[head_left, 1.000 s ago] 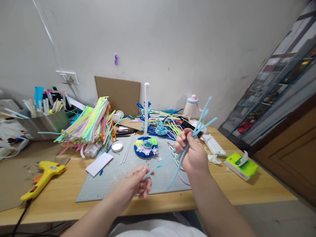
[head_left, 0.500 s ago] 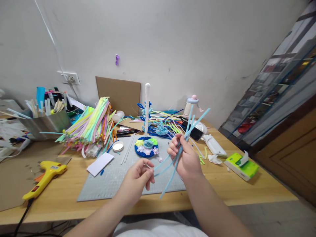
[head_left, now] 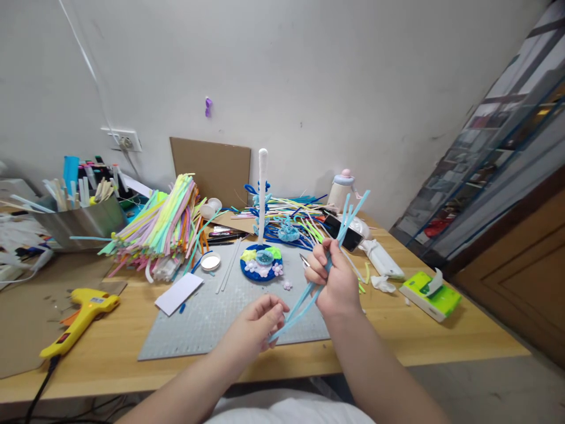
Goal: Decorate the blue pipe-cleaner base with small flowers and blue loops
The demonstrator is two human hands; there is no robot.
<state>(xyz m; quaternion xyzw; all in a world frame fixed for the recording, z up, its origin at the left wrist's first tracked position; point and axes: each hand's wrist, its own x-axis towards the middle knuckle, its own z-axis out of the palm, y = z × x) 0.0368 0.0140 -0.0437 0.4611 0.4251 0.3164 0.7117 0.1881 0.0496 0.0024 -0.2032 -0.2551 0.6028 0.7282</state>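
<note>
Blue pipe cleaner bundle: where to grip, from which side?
Grip the pipe cleaners at the lower half, where the stems run together between the left hand and right hand; come in sideways, across the tilted stems. The upper tips fan apart.

A small bundle of light blue pipe cleaners (head_left: 303,301), thin and fuzzy, held in the air above the desk (head_left: 441,344) near its near edge; it slants steeply; lower ends pinched in the left hand (head_left: 258,324); middle gripped by the right hand (head_left: 335,282); upper ends fan slightly apart toward the far edge.
</note>
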